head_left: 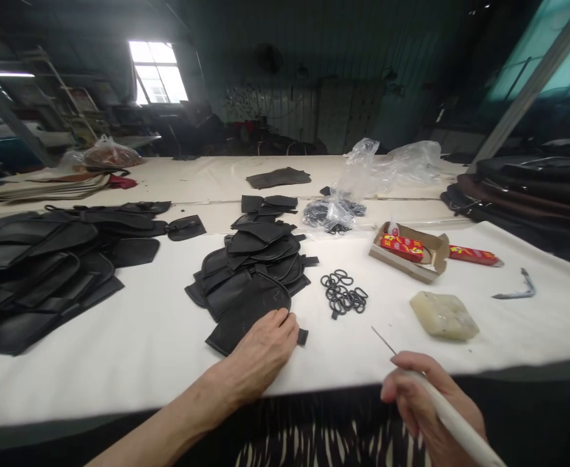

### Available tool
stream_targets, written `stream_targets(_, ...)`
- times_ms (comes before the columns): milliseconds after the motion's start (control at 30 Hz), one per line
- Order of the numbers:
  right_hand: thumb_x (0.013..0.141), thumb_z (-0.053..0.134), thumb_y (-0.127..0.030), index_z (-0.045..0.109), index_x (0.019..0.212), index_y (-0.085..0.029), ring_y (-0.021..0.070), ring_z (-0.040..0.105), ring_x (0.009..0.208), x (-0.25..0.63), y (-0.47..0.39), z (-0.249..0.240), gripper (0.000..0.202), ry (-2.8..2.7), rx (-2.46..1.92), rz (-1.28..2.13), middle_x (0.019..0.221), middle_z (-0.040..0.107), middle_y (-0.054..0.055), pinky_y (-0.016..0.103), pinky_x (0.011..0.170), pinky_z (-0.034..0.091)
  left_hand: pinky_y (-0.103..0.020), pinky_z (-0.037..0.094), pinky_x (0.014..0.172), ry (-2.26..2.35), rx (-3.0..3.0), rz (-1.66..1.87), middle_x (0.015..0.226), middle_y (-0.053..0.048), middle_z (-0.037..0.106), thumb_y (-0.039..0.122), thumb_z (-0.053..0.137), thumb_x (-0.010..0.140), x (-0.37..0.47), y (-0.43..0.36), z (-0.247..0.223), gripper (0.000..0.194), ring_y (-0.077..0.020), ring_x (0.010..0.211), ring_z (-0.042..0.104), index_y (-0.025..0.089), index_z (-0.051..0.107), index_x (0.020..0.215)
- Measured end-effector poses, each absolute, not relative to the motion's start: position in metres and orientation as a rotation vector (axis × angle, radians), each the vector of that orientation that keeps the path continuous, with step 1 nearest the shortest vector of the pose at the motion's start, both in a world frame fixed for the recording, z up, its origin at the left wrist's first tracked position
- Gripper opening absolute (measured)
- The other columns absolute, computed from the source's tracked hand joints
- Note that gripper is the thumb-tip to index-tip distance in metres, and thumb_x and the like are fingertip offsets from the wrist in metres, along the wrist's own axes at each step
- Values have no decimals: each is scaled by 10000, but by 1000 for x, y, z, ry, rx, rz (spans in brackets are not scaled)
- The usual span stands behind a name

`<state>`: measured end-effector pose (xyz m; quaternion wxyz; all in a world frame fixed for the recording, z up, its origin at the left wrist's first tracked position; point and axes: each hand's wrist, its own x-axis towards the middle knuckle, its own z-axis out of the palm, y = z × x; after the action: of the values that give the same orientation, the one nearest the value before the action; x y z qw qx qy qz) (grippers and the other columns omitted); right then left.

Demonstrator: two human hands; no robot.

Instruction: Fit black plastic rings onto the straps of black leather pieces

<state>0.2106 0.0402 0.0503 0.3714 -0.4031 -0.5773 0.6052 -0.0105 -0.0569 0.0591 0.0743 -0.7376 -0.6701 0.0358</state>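
Note:
My left hand [271, 344] lies over the lower right edge of a black leather piece [253, 308], its fingers curled round that edge and a small black tab showing beside them. This piece rests on top of a pile of similar black pieces [265, 240]. In my right hand [425, 395] is an awl [440, 402] with a long pale handle, its thin metal tip pointing up and left above the white cloth. Between the hands, a little farther off, lies a heap of black metal rings [345, 295].
A second heap of black leather pieces [36, 272] covers the table's left. At right are a yellowish block [445, 316], an open cardboard box [406, 266] with red packets, and a bent metal tool [521, 288]. Clear plastic bags [357, 172] and stacked dark items [522, 194] lie behind.

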Motion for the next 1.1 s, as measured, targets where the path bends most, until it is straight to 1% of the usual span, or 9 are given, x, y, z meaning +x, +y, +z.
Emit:
stream_targets(100,808,579,-475,587,899,-177,90,420,374,204,50,46,312,-1719,-996,1361,553,577,-10,202,354,361,-388,418,866,-1947,-2236,264,1038,-169,592,-2,415,739,-8,-54,64,316,-251,979,522,79,580,996)
stream_targets(233,899,467,-376,543,872,-199,122,502,519,192,71,41,194,-2076,-826,956,654,567,-5,216,500,426,-398,454,779,-1992,-2232,328,920,-157,611,-11,443,689,-5,-50,64,288,-259,869,545,90,606,905)
stream_targets(300,910,449,-292,531,848,-196,142,523,583,182,80,38,140,-2233,-727,711,676,556,4,230,553,428,-402,464,775,-2092,-2218,135,901,-143,626,-6,435,714,-8,-51,64,265,-256,859,557,105,610,879)
stream_targets(400,890,428,-167,551,861,-180,181,528,666,164,88,34,127,-2362,-625,460,710,554,34,272,615,413,-396,440,880,-2190,-2137,-368,1029,-134,648,13,380,782,-15,-59,72,317,-248,989,555,126,613,964)
stream_targets(500,847,445,-89,566,844,-179,203,515,728,147,91,32,151,-2423,-591,410,727,558,44,286,642,389,-321,422,918,-2275,-1989,-890,1076,-96,657,107,400,835,-19,-73,96,290,-222,1022,564,166,623,1011)
stream_targets(667,799,482,-47,560,783,-178,214,493,753,130,92,31,154,-2505,-567,355,713,554,44,291,646,364,-215,440,813,-2624,-1582,-1440,1003,-7,688,303,510,845,-17,-91,147,221,-200,928,608,260,657,1004)
stream_targets(833,789,479,-54,553,824,-190,198,486,714,139,88,28,158,-2505,-619,366,696,521,23,273,613,365,-192,441,733,-2673,-1527,-1446,962,29,688,368,492,858,-8,-91,162,226,-182,897,607,279,656,985)
stream_targets(1000,793,488,-73,519,863,-211,162,506,670,165,86,31,158,-2535,-576,435,703,512,-10,244,598,396,-208,414,607,-2706,-1721,-1320,735,20,649,298,460,868,4,-73,161,226,-146,664,559,222,667,816)
stream_targets(1100,819,468,-97,517,879,-212,158,508,660,179,88,30,139,-2526,-560,436,701,512,-9,245,590,404,-205,418,591,-2774,-1891,-1419,699,24,644,272,470,856,3,-66,163,234,-143,647,559,211,675,762)
